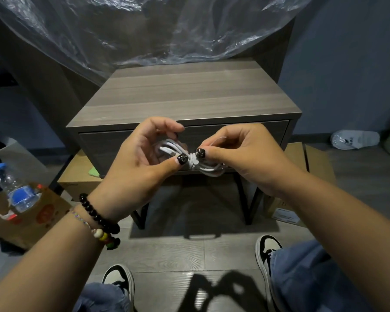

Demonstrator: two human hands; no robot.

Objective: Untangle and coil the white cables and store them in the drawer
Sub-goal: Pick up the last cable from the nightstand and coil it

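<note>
Between left hand (135,163) and right hand (241,154): coiled white cable (190,161), pinched.

Plastic sheet (144,30) draped behind; bottle (16,188) in box (43,212) at left; slipper (355,139) at right; 2 sneakers (119,278) below.

Dim, wide-angle bowed edges; hard shadows on the floor (189,255).

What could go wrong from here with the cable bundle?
1. Both hands, left hand and right hand, hold the white cable bundle in mid-air; a slip may undo the wrap at its middle.
2. The drawer looks shut, so one hand must let go to open it.
</note>
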